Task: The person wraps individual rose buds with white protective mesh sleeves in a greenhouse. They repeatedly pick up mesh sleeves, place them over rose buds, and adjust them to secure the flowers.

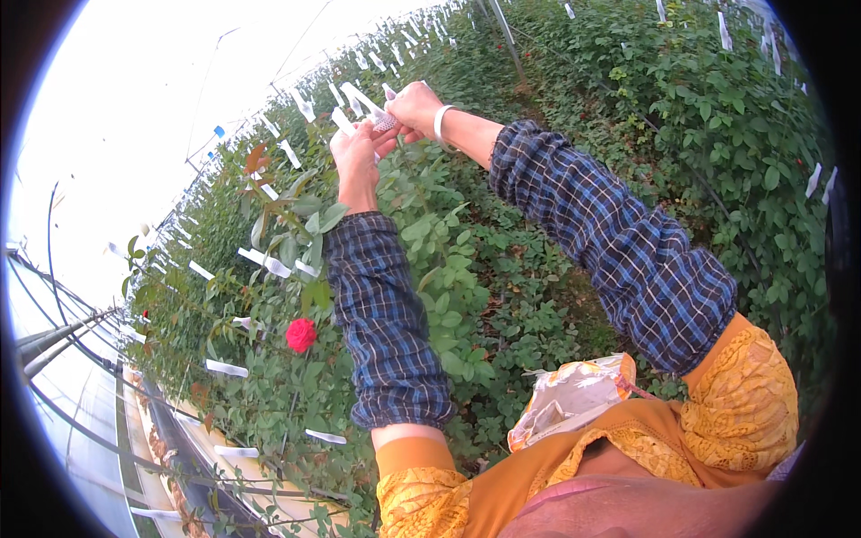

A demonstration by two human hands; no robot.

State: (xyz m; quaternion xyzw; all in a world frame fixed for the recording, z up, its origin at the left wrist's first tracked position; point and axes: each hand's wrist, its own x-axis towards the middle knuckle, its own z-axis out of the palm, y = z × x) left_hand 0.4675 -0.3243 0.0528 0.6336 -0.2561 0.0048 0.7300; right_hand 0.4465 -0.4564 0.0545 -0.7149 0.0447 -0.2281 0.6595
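Observation:
At the top of a rose bush, both arms reach out to a white mesh bud sleeve [383,121], whose wider netted end sits between the fingers. My left hand [355,151] cups it from below, thumb uppermost. Another white sleeve [342,122] stands against the left thumb; whether it is held cannot be told. My right hand [415,107], with a pale bangle [440,126] at the wrist, pinches the netted end from the other side. Its fingertips are partly hidden. Any bud inside the netting cannot be made out.
An open red rose [301,335] and leafy stems [316,208] stand left of my left forearm. Many stems carry white sleeves, one of them low down [227,368]. A printed bag [572,397] hangs at my waist. A metal post [508,37] rises behind; pipes [60,343] run at left.

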